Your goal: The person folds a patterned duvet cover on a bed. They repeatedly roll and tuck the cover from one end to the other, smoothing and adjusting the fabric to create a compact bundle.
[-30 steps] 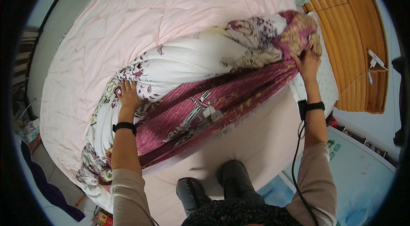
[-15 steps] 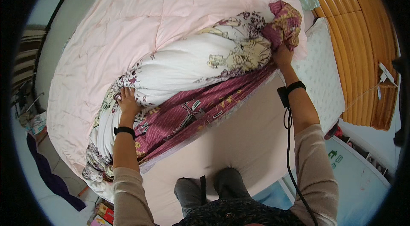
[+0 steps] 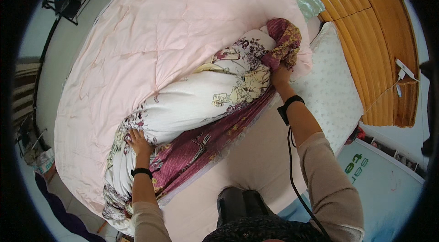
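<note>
A bulky roll of patterned bedding, likely a duvet cover, lies slantwise over the bed. Its white floral side [image 3: 187,98] is on top, and its maroon side [image 3: 194,153] shows along the near edge. My right hand [image 3: 281,76] is closed round the cloth at the far right end, just below a bunched maroon corner [image 3: 288,43]. Toward the left end, my left hand [image 3: 141,143] lies on the white side with its fingers spread. Under and beyond the roll a pale pink quilt [image 3: 132,54] covers much of the bed.
A bare beige mattress sheet [image 3: 256,155] lies before me, under my knees. At right are a white patterned pillow [image 3: 329,77] and a wooden headboard [image 3: 366,41]. A black cable [image 3: 291,169] hangs from my right wrist. A pale blue cabinet top [image 3: 379,182] stands at lower right.
My view has shifted, so the bedding and both hands sit lower in the picture. Both hands keep their places on the bedding, the right one still gripping the cloth.
</note>
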`<state>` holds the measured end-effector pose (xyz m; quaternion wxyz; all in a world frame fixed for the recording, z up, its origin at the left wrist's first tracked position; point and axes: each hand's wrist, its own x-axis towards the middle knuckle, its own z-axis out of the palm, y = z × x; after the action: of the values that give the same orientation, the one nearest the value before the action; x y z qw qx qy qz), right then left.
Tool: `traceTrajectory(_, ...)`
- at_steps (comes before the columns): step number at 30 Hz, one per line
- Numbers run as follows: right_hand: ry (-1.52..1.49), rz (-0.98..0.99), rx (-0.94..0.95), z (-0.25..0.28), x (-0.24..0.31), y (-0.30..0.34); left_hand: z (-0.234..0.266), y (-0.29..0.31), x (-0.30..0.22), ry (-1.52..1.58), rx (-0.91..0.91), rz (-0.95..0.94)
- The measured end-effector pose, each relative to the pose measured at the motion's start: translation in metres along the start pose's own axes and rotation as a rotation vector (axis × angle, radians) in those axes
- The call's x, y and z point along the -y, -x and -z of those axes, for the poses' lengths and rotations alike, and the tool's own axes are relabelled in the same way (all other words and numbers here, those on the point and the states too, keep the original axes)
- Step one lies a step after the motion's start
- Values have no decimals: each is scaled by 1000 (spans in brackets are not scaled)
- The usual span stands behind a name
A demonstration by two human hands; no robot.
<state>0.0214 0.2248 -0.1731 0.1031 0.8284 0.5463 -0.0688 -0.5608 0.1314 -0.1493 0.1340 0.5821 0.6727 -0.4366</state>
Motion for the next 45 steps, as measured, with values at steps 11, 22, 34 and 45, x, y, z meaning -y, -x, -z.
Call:
traceTrajectory(11, 192, 82, 263, -11, 0, -16, 6, -3, 1, -76, 176, -15)
traceTrajectory(22, -67, 174, 459, -82, -20, -47, 40, 16, 0, 235, 216, 1)
traceTrajectory(34, -302, 296, 208, -21, -10, -17, 197, 95, -265, 360, -825, -575)
traceTrajectory(45, -543, 88, -167, 33, -32, 56, 214, 5, -276, 456, -691, -440)
